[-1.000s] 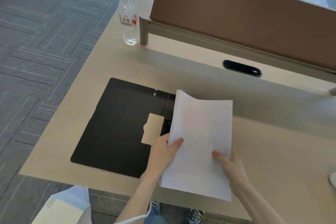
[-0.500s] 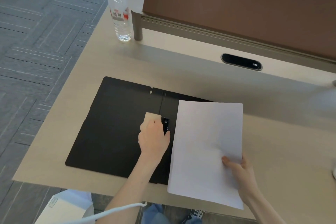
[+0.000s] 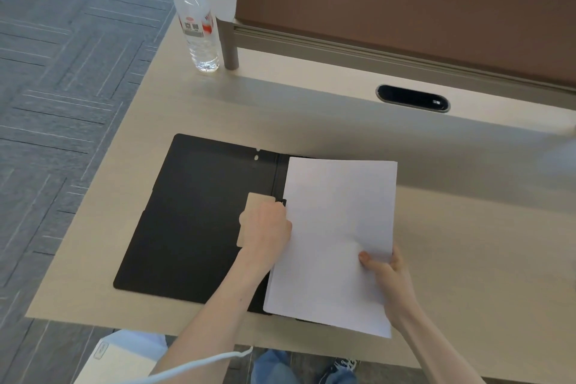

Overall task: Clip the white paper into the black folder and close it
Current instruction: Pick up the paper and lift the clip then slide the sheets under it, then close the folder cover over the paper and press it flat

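The black folder [image 3: 199,215] lies open on the desk, its left cover bare and its right half hidden under the white paper [image 3: 333,227]. My right hand [image 3: 386,277] pinches the sheet near its lower right edge, thumb on top. My left hand [image 3: 268,231] rests by the spine with its fingers closed on the folder's clip, a beige tab [image 3: 254,206] that shows above and left of the knuckles. The paper's left edge runs along the spine and touches that hand.
A clear water bottle [image 3: 196,19] stands at the desk's back left corner beside a brown partition [image 3: 405,3]. A black cable slot [image 3: 413,98] sits in the desk behind the folder. A white bag [image 3: 118,358] sits on the floor below the front edge.
My left hand let go of the paper and moved onto the clip at the spine. My right hand has swung the sheet flatter and slid it left up to the spine.
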Demonstrator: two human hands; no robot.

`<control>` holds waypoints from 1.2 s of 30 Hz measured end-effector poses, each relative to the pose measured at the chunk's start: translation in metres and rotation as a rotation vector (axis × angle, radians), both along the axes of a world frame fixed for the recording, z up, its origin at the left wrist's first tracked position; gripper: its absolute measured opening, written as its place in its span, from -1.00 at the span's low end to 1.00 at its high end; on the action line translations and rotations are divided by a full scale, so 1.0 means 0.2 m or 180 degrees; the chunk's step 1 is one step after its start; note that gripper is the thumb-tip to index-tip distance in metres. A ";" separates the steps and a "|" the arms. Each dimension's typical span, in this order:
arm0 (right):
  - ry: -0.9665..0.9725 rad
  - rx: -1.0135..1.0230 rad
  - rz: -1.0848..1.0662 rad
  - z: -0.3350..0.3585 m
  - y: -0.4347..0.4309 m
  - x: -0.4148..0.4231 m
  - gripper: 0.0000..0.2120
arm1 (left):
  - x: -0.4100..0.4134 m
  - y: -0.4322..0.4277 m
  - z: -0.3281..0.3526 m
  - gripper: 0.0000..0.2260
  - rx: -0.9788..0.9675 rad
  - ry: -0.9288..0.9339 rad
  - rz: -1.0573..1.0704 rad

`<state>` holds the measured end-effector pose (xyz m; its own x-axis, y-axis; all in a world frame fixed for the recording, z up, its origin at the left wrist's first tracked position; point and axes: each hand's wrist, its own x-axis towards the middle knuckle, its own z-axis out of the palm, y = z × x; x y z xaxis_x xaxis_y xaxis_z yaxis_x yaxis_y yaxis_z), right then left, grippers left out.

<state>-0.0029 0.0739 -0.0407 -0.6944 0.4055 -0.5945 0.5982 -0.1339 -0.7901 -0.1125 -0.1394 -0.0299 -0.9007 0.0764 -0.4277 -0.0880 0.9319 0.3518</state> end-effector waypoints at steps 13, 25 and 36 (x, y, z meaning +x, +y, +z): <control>-0.0038 0.0234 0.0315 -0.03 -0.01 -0.04 -0.58 | 0.03 0.03 0.01 -0.67 -0.0411 0.0123 -0.0251; -0.0369 0.2305 0.1396 0.03 -0.05 0.02 -0.21 | 0.10 -0.06 0.01 -0.74 0.0139 0.0329 0.0512; -0.0354 0.2943 0.2848 -0.05 -0.06 0.18 -0.31 | 0.30 -0.99 -0.08 -0.26 -0.0834 -0.0075 0.2152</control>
